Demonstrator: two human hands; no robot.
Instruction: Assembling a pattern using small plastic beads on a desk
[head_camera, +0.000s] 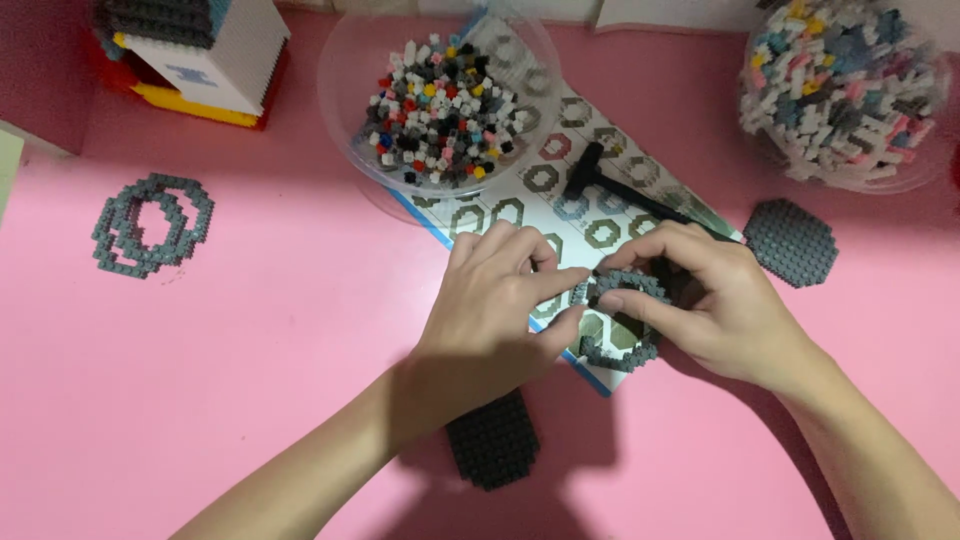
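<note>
Bare pink table (280, 340) lies open at the near left, broken only by grey ring pieces (150, 225) farther left. Far off, two clear bowls of small bricks (440, 105) (850, 85), a black tool (610, 185) and a grey octagonal plate (792, 242) crowd the way.

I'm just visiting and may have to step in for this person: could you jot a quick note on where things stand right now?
Left hand: fingertips pinch the near-left side of a grey brick ring.
Right hand: fingers curl over the ring's right side; both hands hold it over the instruction sheet.
Nearby: a second grey ring lies on the sheet just below; stacked grey rings sit far left; solid grey plates lie at right and near the left wrist; a bowl of mixed small bricks and a black tool sit behind.
Done: several rings and plates built.
Left: the held ring is not yet joined to anything.
</note>
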